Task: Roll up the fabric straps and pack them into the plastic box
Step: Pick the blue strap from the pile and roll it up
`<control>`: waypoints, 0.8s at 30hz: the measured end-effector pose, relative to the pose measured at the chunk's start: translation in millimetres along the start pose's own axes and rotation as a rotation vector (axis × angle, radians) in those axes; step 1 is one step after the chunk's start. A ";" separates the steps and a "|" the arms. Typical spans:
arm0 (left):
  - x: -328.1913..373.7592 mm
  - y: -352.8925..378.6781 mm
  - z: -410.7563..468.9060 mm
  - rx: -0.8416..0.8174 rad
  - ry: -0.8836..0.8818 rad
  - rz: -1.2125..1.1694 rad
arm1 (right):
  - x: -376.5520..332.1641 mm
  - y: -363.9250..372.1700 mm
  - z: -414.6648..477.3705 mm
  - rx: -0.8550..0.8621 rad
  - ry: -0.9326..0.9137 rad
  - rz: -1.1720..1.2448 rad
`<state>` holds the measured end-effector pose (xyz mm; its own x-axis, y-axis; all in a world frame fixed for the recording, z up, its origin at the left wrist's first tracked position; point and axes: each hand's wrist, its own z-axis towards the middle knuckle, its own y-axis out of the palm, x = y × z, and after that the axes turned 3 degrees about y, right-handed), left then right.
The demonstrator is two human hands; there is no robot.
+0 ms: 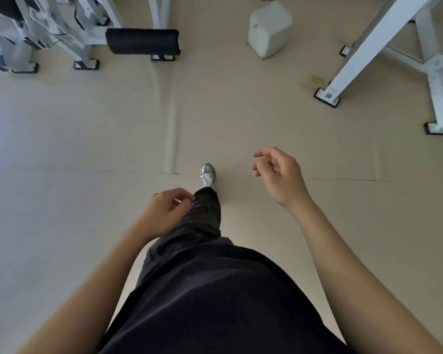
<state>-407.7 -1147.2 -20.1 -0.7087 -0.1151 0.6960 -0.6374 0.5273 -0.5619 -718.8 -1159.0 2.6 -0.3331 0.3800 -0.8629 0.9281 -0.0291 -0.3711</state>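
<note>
No fabric strap and no plastic box show in the head view. My left hand [168, 213] hangs in front of my dark trouser leg with its fingers loosely curled, holding nothing. My right hand [279, 175] is raised a little higher over the floor, fingers relaxed and slightly bent, also holding nothing. Below them I see my dark clothing and one silver shoe [208, 175] stepping forward on the beige floor.
White gym machine frames stand at the back left [85, 47] and back right [374, 47], with black feet on the floor. A black padded roller [142, 41] sticks out from the left machine. A white cube-shaped stool [269, 29] stands at the back centre.
</note>
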 end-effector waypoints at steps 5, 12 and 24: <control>44.0 -64.4 166.4 -0.071 0.061 0.018 | -44.5 -28.5 164.4 0.022 0.038 0.014; 166.1 -164.2 402.2 -0.139 0.142 0.002 | -79.0 -92.2 315.1 0.022 0.238 -0.015; 351.8 -265.3 785.9 -0.005 0.187 -0.030 | -144.4 -221.6 685.1 0.087 0.248 0.023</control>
<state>-725.5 -1989.1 22.4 -0.6205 0.0275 0.7837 -0.6558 0.5298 -0.5378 -990.2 -1840.8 -25.5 -0.2515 0.5928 -0.7651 0.9136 -0.1156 -0.3899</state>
